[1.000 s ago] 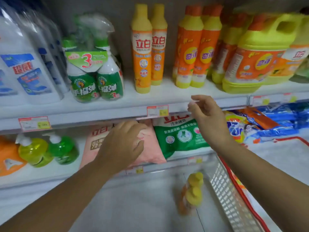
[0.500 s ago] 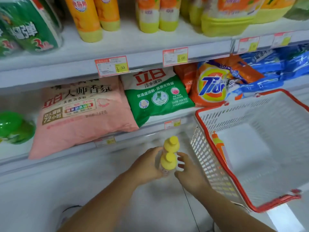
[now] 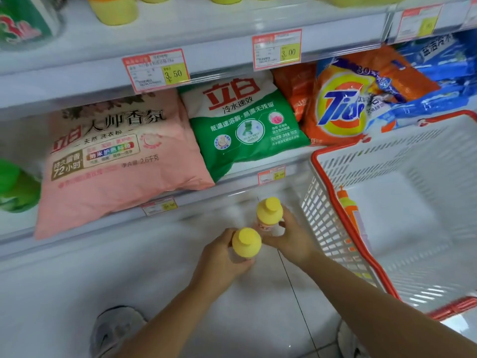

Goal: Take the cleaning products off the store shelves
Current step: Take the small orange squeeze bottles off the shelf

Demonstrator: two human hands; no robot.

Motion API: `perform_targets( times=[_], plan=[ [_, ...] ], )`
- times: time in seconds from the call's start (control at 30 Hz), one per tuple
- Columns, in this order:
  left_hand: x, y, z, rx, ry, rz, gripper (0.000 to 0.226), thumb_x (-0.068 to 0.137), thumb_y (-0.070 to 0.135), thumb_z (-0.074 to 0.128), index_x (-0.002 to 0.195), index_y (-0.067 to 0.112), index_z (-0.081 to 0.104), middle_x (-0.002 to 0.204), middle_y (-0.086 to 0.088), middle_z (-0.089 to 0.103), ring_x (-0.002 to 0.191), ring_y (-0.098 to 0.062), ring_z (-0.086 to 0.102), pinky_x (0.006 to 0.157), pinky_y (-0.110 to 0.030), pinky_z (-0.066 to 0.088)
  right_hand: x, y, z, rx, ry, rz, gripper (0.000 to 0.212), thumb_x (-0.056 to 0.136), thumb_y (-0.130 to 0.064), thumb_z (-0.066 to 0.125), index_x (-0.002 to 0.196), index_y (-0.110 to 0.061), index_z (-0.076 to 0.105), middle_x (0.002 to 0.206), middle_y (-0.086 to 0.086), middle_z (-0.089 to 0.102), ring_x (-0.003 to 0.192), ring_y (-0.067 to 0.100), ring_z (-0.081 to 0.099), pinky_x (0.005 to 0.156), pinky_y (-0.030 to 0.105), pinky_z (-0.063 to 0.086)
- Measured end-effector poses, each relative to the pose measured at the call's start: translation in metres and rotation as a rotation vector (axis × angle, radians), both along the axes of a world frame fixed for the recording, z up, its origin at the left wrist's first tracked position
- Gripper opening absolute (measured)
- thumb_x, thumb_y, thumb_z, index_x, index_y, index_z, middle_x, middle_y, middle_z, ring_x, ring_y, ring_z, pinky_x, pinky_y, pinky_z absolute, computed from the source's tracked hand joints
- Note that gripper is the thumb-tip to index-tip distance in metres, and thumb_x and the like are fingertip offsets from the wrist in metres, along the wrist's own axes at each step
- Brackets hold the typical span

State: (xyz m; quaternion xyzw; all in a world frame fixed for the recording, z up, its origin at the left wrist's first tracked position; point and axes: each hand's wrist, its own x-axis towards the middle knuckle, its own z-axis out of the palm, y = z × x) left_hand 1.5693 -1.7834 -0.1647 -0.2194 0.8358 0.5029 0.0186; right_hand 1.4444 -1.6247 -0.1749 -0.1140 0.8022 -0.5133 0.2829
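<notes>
Low in front of the bottom shelf, my left hand (image 3: 222, 257) is wrapped round a yellow-capped bottle (image 3: 246, 243). Just beyond it my right hand (image 3: 291, 239) grips a second yellow-capped bottle (image 3: 268, 213). The two bottles stand a small gap apart above the white floor. To the right sits a white basket with a red rim (image 3: 343, 223), and an orange bottle with a yellow shoulder (image 3: 348, 206) leans inside against its left wall.
The lower shelf holds a pink detergent bag (image 3: 116, 156), a green and white bag (image 3: 245, 125), an orange Tide bag (image 3: 340, 107) and blue packs (image 3: 438, 81). Green bottles (image 3: 15, 187) stand at far left. My shoe (image 3: 116, 329) is on the floor.
One second ago both hands were up at the shelves with the bottles on the floor. They came down onto the pair, and now each hand holds one, pulled slightly apart.
</notes>
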Motion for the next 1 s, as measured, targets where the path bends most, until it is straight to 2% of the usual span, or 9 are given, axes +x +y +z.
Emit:
perform_targets(
  times=[0.07, 0.17, 0.23, 0.3, 0.43, 0.6, 0.73, 0.83, 1.0],
  plan=[
    [0.012, -0.011, 0.006, -0.001, 0.008, 0.047, 0.048, 0.066, 0.028, 0.088, 0.106, 0.035, 0.062, 0.099, 0.023, 0.070, 0.094, 0.005, 0.065, 0.083, -0.019, 0.051, 0.001, -0.007, 0.001, -0.008, -0.020, -0.024, 0.056, 0.078, -0.005, 0.081, 0.124, -0.020, 0.053, 0.109, -0.004, 0.062, 0.095, -0.006, 0.059, 0.078, 0.012, 0.046],
    [0.023, -0.030, 0.024, -0.033, -0.009, 0.084, 0.046, 0.063, 0.026, 0.090, 0.096, 0.035, 0.060, 0.091, 0.028, 0.067, 0.084, 0.010, 0.062, 0.071, -0.011, 0.046, 0.005, -0.011, 0.008, 0.017, 0.010, -0.069, 0.049, 0.076, -0.020, 0.083, 0.117, -0.022, 0.056, 0.103, -0.005, 0.067, 0.097, 0.013, 0.064, 0.087, 0.036, 0.054],
    [0.024, -0.041, 0.042, -0.031, -0.016, 0.101, 0.049, 0.061, 0.028, 0.090, 0.098, 0.029, 0.058, 0.087, 0.019, 0.069, 0.078, 0.004, 0.062, 0.067, -0.015, 0.047, 0.007, -0.009, 0.026, -0.019, 0.011, -0.092, 0.046, 0.076, -0.020, 0.084, 0.115, -0.022, 0.058, 0.103, -0.004, 0.069, 0.097, 0.013, 0.066, 0.091, 0.044, 0.055],
    [0.021, -0.053, 0.068, -0.021, 0.012, 0.125, 0.052, 0.061, 0.029, 0.091, 0.100, 0.028, 0.056, 0.086, 0.012, 0.069, 0.073, 0.002, 0.062, 0.065, -0.017, 0.047, 0.008, -0.010, 0.056, -0.050, 0.039, -0.086, 0.044, 0.076, -0.018, 0.084, 0.113, -0.023, 0.060, 0.103, -0.004, 0.071, 0.097, 0.012, 0.068, 0.090, 0.040, 0.056],
    [0.011, -0.073, 0.144, -0.018, 0.162, 0.121, 0.050, 0.068, 0.020, 0.089, 0.101, 0.034, 0.053, 0.093, 0.017, 0.068, 0.084, 0.001, 0.065, 0.073, -0.021, 0.053, 0.008, -0.017, 0.139, -0.156, 0.151, -0.045, 0.052, 0.076, -0.015, 0.084, 0.121, -0.020, 0.057, 0.108, -0.003, 0.070, 0.101, 0.014, 0.068, 0.084, 0.031, 0.058],
    [0.006, -0.097, 0.250, -0.014, 0.424, 0.143, 0.050, 0.068, 0.010, 0.088, 0.102, 0.031, 0.058, 0.097, 0.022, 0.072, 0.090, 0.001, 0.069, 0.081, -0.024, 0.055, 0.011, -0.042, 0.264, -0.323, 0.396, -0.032, 0.055, 0.077, -0.018, 0.084, 0.122, -0.022, 0.053, 0.110, -0.003, 0.071, 0.101, 0.011, 0.068, 0.084, 0.031, 0.057],
    [0.012, -0.123, 0.316, -0.035, 0.563, 0.162, 0.047, 0.068, 0.012, 0.088, 0.102, 0.028, 0.059, 0.093, 0.023, 0.072, 0.090, 0.002, 0.068, 0.077, -0.016, 0.053, 0.009, -0.076, 0.350, -0.493, 0.545, -0.012, 0.048, 0.079, -0.008, 0.080, 0.113, -0.026, 0.051, 0.109, -0.001, 0.070, 0.098, 0.005, 0.068, 0.081, 0.019, 0.055],
    [0.018, -0.146, 0.341, -0.038, 0.637, 0.198, 0.049, 0.065, 0.020, 0.090, 0.103, 0.033, 0.061, 0.101, 0.017, 0.073, 0.094, -0.001, 0.069, 0.083, -0.026, 0.054, -0.005, -0.108, 0.387, -0.517, 0.669, 0.039, 0.052, 0.080, -0.007, 0.078, 0.118, -0.024, 0.048, 0.115, -0.001, 0.067, 0.106, 0.008, 0.065, 0.091, 0.022, 0.052],
    [0.014, -0.181, 0.346, -0.023, 0.674, 0.257, 0.046, 0.067, 0.020, 0.088, 0.103, 0.032, 0.062, 0.101, 0.013, 0.075, 0.094, -0.008, 0.071, 0.087, -0.039, 0.057, -0.037, -0.166, 0.398, -0.396, 0.730, 0.049, 0.050, 0.081, -0.015, 0.080, 0.121, -0.022, 0.051, 0.108, -0.013, 0.064, 0.101, 0.005, 0.063, 0.088, 0.027, 0.053]
  ],
)
